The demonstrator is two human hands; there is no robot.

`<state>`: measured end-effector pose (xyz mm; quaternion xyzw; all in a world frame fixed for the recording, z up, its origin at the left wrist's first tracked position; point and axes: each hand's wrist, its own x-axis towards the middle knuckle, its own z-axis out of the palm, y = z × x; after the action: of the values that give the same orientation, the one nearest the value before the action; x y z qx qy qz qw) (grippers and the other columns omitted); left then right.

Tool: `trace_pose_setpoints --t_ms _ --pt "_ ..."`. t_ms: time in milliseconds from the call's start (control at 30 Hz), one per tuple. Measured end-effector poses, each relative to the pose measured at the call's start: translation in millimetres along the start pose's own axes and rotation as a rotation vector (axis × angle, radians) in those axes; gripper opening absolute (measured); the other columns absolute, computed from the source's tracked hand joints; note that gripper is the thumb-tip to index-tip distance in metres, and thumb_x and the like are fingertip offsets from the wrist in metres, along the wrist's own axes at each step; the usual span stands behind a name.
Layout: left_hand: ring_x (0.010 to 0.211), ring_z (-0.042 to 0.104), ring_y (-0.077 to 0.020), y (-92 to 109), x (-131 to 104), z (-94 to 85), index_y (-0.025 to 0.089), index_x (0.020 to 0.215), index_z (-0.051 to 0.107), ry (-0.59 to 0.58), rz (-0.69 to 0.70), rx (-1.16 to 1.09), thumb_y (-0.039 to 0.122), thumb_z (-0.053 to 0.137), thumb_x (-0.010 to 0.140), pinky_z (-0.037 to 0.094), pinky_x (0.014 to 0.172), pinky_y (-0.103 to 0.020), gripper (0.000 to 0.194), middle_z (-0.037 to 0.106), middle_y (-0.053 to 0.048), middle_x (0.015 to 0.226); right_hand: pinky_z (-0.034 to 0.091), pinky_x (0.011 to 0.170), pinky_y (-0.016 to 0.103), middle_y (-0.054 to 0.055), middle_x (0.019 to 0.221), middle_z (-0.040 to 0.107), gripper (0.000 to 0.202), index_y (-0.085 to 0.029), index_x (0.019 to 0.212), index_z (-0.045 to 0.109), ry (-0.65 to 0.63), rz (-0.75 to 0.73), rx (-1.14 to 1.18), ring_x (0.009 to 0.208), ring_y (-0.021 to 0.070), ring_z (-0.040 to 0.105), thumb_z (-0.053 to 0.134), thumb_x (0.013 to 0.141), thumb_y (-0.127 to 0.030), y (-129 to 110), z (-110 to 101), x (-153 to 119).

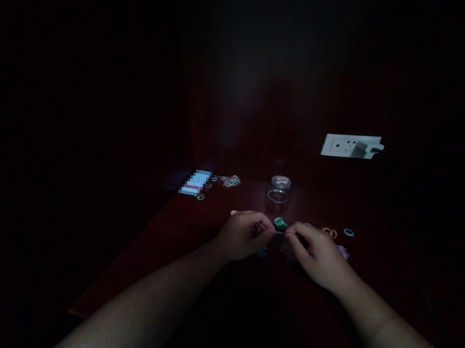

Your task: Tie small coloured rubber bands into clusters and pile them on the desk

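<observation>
My left hand (246, 235) is closed in a pinch, its fingertips close to those of my right hand (315, 254), which pinches too. A thin pale hair tie (280, 232) shows between the two sets of fingertips. Just behind it lie green hair ties (280, 222). Blue hair ties (262, 252) sit under my left hand, partly hidden. Purple hair ties (342, 252) show beside and beneath my right hand. Orange hair ties (330, 232) and a single blue hair tie (348, 233) lie beyond it. Past both hands stands a clear jar (278, 196) with its lid on.
At the far left of the dark red table (145, 260) is a lit phone (195, 182), its screen blurred out. A heap of mixed hair ties (230, 181) lies beside it. A wall socket (349, 146) with a plug is at the back right. The surroundings are very dark.
</observation>
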<state>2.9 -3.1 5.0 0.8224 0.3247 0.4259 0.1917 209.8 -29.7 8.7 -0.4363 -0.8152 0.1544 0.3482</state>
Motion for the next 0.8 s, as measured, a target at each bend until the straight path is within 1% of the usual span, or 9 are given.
trace_pose_setpoints --t_ms 67,167,233,300,400,800 --pt "0.064 0.059 -0.0104 -0.9 0.2 0.4 0.015 0.081 0.068 0.009 -0.005 0.001 0.026 0.061 0.086 0.047 0.062 -0.022 0.014 0.068 -0.002 0.073 0.041 0.06 0.027 0.0 0.067 0.061 0.02 -0.02 0.078 0.056 0.017 0.001 0.002 0.062 0.0145 0.056 0.047 0.094 -0.027 -0.4 -1.2 0.0" --pt "0.062 0.058 -0.0101 -1.2 0.5 1.2 0.015 0.081 0.068 -0.01 0.017 -0.003 0.026 0.061 0.086 0.046 0.061 -0.022 0.014 0.067 -0.001 0.07 0.042 0.06 0.027 -0.001 0.067 0.058 0.01 -0.02 0.088 0.058 0.042 -0.026 0.016 0.061 0.0144 0.054 0.054 0.091 -0.028 -1.8 -1.6 -0.6" --pt "0.062 0.058 -0.01 -0.5 0.6 1.6 0.016 0.081 0.068 -0.032 0.042 -0.006 0.026 0.061 0.086 0.046 0.061 -0.022 0.014 0.067 -0.001 0.07 0.042 0.06 0.027 -0.001 0.068 0.057 0.01 -0.02 0.094 0.059 0.039 -0.058 0.018 0.062 0.0145 0.053 0.057 0.089 -0.028 -2.5 -1.3 -0.7" --pt "0.063 0.058 -0.0097 0.6 0.7 1.7 0.016 0.081 0.068 -0.048 0.065 -0.004 0.025 0.061 0.086 0.045 0.061 -0.022 0.013 0.067 -0.001 0.071 0.042 0.062 0.028 0.0 0.069 0.057 0.009 -0.02 0.089 0.061 0.02 -0.09 0.007 0.064 0.0147 0.052 0.056 0.09 -0.027 -2.4 -1.1 -0.4" --pt "0.063 0.058 -0.0097 2.6 1.2 1.0 0.016 0.082 0.068 -0.057 0.077 0.004 0.025 0.061 0.086 0.046 0.061 -0.021 0.013 0.067 -0.001 0.071 0.041 0.064 0.028 0.001 0.07 0.057 0.014 -0.019 0.081 0.06 0.011 -0.108 -0.011 0.066 0.0151 0.052 0.052 0.091 -0.024 -0.9 -1.6 0.2" --pt "0.063 0.059 -0.0098 1.6 2.2 -1.2 0.016 0.083 0.069 -0.052 0.06 0.006 0.024 0.06 0.086 0.048 0.06 -0.022 0.012 0.068 -0.002 0.073 0.045 0.063 0.029 0.003 0.071 0.063 0.014 -0.019 0.08 0.061 0.038 -0.072 0.012 0.067 0.0163 0.056 0.053 0.091 -0.025 0.0 -3.6 -0.1"
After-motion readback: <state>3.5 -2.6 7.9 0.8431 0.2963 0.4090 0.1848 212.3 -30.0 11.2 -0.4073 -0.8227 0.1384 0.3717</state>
